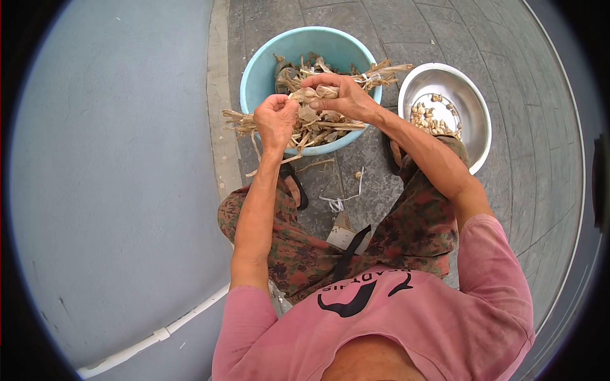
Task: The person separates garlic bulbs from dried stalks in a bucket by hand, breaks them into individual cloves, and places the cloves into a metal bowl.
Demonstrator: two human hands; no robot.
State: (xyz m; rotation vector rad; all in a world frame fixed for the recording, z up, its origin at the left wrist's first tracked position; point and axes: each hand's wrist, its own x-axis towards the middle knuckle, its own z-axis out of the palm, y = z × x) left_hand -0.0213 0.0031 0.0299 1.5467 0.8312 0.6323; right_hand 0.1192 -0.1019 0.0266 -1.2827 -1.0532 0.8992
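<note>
Over the blue tub (250,70), both hands are raised close together. My right hand (349,100) is closed around pale, papery garlic bulbs (306,95), thumb below and fingers above. My left hand (276,120) pinches at the left end of the same garlic; its fingertips are partly hidden. Bundles of dried garlic stalks (330,127) fill the tub beneath and stick out past its rim on both sides. A white tie is wound round the stalks at the right.
A metal basin (480,120) with loose garlic cloves (432,120) stands to the right, beside my knee. White string (337,203) and fallen stalk bits lie on the grey paving (508,184) between my feet. A grey-blue wall (114,159) runs along the left.
</note>
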